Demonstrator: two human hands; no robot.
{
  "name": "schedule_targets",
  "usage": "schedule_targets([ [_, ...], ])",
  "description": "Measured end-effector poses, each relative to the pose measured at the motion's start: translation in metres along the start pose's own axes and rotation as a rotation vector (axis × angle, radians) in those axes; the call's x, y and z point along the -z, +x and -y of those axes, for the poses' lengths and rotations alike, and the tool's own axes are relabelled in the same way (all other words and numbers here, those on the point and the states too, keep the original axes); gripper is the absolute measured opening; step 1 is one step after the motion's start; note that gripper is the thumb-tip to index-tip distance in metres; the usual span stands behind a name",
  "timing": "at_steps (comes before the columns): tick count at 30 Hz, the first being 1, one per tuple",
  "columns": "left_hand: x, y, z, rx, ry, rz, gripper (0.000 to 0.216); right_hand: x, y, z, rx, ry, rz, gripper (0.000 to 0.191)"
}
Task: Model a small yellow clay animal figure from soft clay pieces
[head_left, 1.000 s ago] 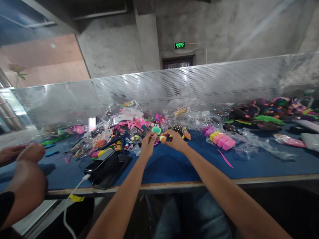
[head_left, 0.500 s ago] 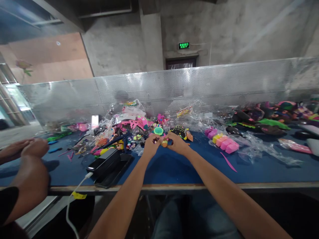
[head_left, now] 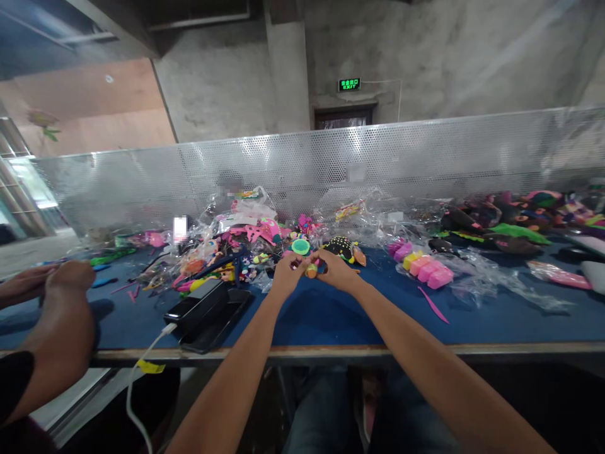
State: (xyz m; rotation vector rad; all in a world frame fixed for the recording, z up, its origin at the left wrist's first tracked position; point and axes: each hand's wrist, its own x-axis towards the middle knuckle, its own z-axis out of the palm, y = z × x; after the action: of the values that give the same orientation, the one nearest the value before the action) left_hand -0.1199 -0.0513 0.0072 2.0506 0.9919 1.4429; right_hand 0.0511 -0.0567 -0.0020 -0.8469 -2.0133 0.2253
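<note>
My left hand [head_left: 286, 275] and my right hand [head_left: 336, 272] meet over the blue table, fingertips closed in a pinch. Between them is a small rounded orange-and-green piece [head_left: 311, 271] that looks like modelling clay. Both hands seem to grip it, though the fingers cover part of it. Just behind my left hand sits a round green lid-like thing [head_left: 300, 246]. Beyond my right hand lies a black dome with yellow dots [head_left: 338, 246], with an orange-brown piece [head_left: 359, 255] at its right side.
A black power bank-like box [head_left: 201, 308] with a white cable stands front left. Pink and yellow clay blocks [head_left: 430, 270] and a pink plastic knife [head_left: 433, 306] lie to the right. Colourful pieces and clear bags line the back. At far left are a co-worker's hands [head_left: 70, 277].
My hands stay together around the small piece, with only slight finger movement. The co-worker's hands at the left have shifted a little.
</note>
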Motion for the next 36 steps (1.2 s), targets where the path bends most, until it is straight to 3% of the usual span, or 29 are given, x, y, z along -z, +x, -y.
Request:
schedule_targets([
  [8,-0.0005,-0.0005,0.0006,0.015,-0.082,-0.005,0.027,0.0024,0.0006,0.0012,-0.005,0.017,-0.019,0.033],
  [14,-0.0011,-0.0005,-0.0005,-0.016,-0.002,-0.033,0.026,0.0051,0.0018,0.0032,0.020,-0.003,-0.017,0.020],
  [24,-0.0017,-0.0015,-0.0023,-0.001,-0.021,-0.014,0.028,0.0034,0.0011,0.0003,0.031,0.008,-0.016,0.016],
  [31,0.0008,0.0008,-0.0012,0.029,-0.096,-0.124,0.029,0.0050,0.0011,-0.0002,0.025,0.004,-0.116,0.019],
  [36,-0.0004,-0.0003,0.0003,0.007,-0.054,-0.006,0.032,0.0063,0.0013,0.0001,0.033,0.016,-0.169,0.021],
])
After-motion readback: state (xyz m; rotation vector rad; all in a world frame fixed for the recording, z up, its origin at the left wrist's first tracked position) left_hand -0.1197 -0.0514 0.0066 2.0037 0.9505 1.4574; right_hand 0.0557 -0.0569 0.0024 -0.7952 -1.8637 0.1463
